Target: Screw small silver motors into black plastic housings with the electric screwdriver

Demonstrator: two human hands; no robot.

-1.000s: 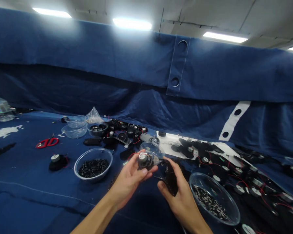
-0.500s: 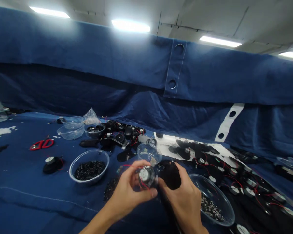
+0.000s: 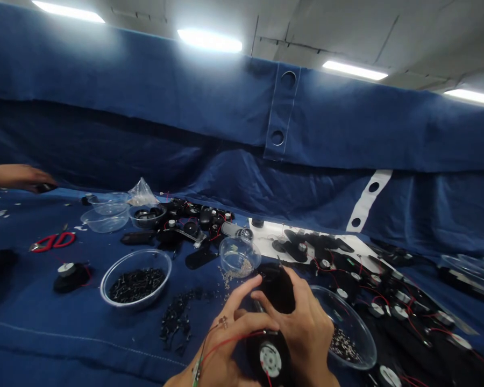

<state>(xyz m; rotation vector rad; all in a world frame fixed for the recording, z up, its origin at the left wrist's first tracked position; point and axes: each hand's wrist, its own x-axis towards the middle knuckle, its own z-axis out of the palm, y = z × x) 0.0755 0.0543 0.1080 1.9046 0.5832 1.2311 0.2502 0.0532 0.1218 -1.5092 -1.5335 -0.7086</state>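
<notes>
**Left hand:** your left hand (image 3: 221,346) is clenched, fingers curled over the top edge of the round black unit (image 3: 266,355) at bottom centre of the frame. A red wire (image 3: 234,339) runs across your fingers from that unit.

**Right hand:** your right hand (image 3: 304,330) is grasping the black piece (image 3: 277,287) just above the unit, thumb and fingers around it. You cannot tell from this view whether this hand also bears the unit.

**Unit:** it lies between your hands, with its white and silver round face (image 3: 270,359) turned up toward the camera.

**Near your hands:** a small clear bowl (image 3: 240,257) sits just above your left fingers, with small screws (image 3: 234,277) spilled beside it. Loose black screws (image 3: 177,317) lie to the left of your left hand. A clear bowl of screws (image 3: 371,352) sits just beside your right hand.

**Bench, left:** the blue-covered bench (image 3: 32,344) carries a clear bowl of black screws (image 3: 136,252), red-handled scissors (image 3: 52,242) and a plastic bag (image 3: 142,194).

**Bench, right:** a white board (image 3: 266,232) holds black parts, and wired units (image 3: 399,312) lie in rows toward the lower right.

**Co-worker:** another person's hand (image 3: 22,178) reaches in at the upper left, well apart from yours.
</notes>
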